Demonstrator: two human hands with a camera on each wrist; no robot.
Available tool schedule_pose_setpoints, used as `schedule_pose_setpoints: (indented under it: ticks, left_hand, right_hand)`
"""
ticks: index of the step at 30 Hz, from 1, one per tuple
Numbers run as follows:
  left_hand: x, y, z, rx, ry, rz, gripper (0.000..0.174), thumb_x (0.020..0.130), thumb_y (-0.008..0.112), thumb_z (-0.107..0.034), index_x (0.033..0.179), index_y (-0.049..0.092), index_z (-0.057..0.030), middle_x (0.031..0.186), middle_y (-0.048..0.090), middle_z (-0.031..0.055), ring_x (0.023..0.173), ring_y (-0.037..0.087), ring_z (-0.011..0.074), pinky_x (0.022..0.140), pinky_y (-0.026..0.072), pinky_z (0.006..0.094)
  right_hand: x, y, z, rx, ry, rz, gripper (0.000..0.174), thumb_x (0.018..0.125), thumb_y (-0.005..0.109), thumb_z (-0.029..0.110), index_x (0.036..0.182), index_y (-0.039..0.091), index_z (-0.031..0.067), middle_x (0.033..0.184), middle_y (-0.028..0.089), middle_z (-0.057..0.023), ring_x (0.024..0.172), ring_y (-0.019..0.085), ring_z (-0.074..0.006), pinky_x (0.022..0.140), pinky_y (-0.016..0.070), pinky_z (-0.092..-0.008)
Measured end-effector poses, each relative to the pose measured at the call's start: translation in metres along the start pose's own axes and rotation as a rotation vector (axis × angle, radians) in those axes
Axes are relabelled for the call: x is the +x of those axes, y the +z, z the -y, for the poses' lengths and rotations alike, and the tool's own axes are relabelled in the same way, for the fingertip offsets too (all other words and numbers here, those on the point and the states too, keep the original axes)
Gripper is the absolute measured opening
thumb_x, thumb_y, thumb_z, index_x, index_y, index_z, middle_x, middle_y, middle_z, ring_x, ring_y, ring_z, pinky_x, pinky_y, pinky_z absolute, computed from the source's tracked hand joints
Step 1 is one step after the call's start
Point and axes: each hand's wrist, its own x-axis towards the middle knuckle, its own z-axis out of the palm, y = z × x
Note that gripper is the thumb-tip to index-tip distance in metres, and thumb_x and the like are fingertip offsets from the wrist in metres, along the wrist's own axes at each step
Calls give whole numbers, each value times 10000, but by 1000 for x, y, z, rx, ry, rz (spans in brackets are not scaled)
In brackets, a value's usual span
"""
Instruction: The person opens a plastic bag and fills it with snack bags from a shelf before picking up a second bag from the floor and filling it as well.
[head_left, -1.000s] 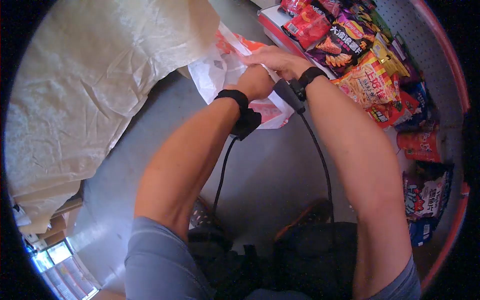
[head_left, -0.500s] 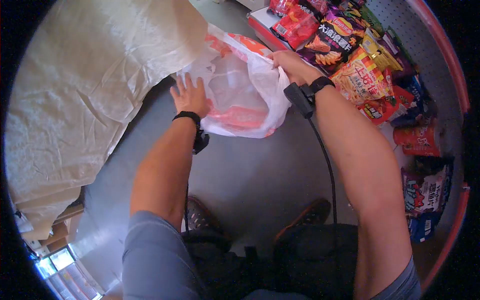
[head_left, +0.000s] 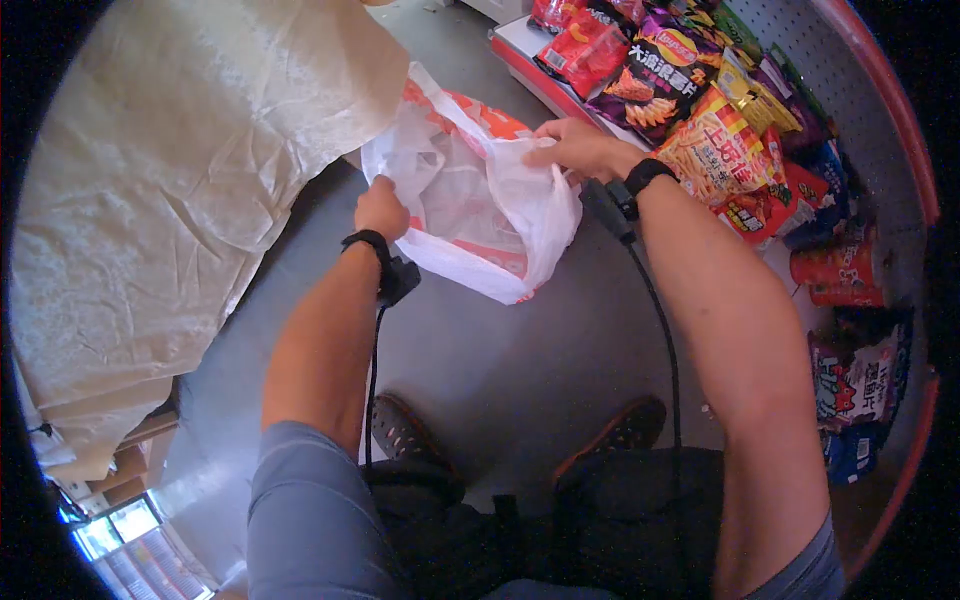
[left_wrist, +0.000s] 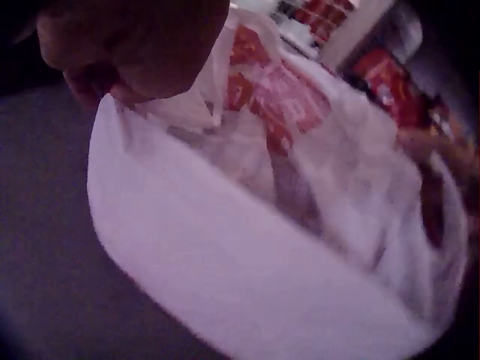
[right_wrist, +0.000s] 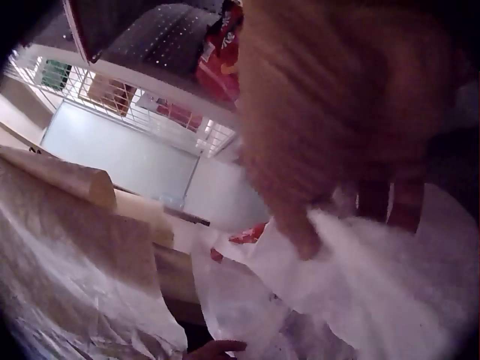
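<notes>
A white plastic bag with red-orange print hangs between both hands in the head view, its mouth spread wide and facing up. On its left side the left hand grips the rim with curled fingers; the left wrist view shows the bag's edge pinched under that hand. At the opposite side the right hand pinches the rim between thumb and fingers. In the right wrist view, white film bunches below the right hand. Inside, the bag shows only its own creased film.
To the right, a shelf with a red edge holds snack bags and a red can-shaped pack. A beige cloth drapes over something at left. Grey floor and the person's shoes lie below.
The hands have parted from close together, spreading the bag's mouth. The left hand moved left, opened flat against the bag, then curled onto its rim. The right hand kept its hold.
</notes>
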Motion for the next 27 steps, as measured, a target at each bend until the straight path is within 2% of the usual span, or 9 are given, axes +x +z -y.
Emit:
schedule_pose_setpoints:
  ticks: [4,6,8,9,12,16,20,22,27]
  left_hand:
    - [44,19,30,-918,-237,181,418,848,610,-3,1255,701,-26,1158,736,205,1060,721,326,947,584,477]
    - [47,1,43,-574,-6,356,477,815,557,60,1285,640,45,1191,698,202,1092,684,312,979,571,466]
    - [58,16,57,-1563,-96,706,534,789,474,119,1316,558,96,1296,621,251,1212,625,381,1064,530,502]
    - [-2,-41,5,-1618,-354,408,592,770,403,151,1353,489,102,1378,546,267,1292,562,415,1158,454,541]
    - [-3,-36,20,-1703,-403,367,573,785,414,111,1353,485,108,1385,540,269,1310,540,439,1210,388,570]
    - [19,-7,71,-1870,-206,681,504,854,543,2,1353,513,62,1377,564,239,1297,559,382,1146,450,520]
    - [-7,-28,53,-1411,-301,565,484,911,689,-168,1328,552,36,1371,586,215,1189,625,310,1035,513,464]
    - [-13,-35,43,-631,-107,533,533,888,796,-346,1222,620,30,1327,588,203,1062,661,265,957,538,424]
    - [-26,-21,47,-119,178,114,413,852,813,-327,1085,690,-8,1130,682,196,926,695,353,888,562,442]
  right_hand:
    - [-5,-9,-12,-224,79,-75,381,851,706,104,1225,663,50,962,687,-96,730,656,-165,560,527,-343]
    - [0,-11,-29,-301,105,-95,372,844,674,82,1214,672,42,990,701,-124,793,686,-202,637,554,-372]
    - [6,-10,-45,-380,129,-115,368,837,642,60,1202,681,33,1019,715,-152,857,716,-239,714,581,-401]
    - [5,-8,-53,-497,67,-192,368,834,645,61,1198,688,29,1073,718,-178,960,715,-285,818,570,-416]
    - [0,1,-48,-636,49,-271,381,836,644,70,1213,687,29,1182,708,-217,1149,674,-358,988,521,-447]
    - [-5,16,-35,-682,58,-284,420,844,611,101,1243,668,-16,1279,679,-259,1239,639,-414,1078,497,-486]
    - [-12,32,-10,-763,-64,-381,398,865,589,91,1245,643,-13,1299,648,-247,1255,611,-424,1081,482,-510]
    - [-8,37,-5,-843,-248,-465,352,864,598,90,1197,636,-15,1267,626,-242,1244,603,-422,1055,486,-536]
    - [-8,50,17,-967,-364,-513,312,864,603,89,1162,643,9,1229,640,-210,1214,621,-414,1025,502,-542]
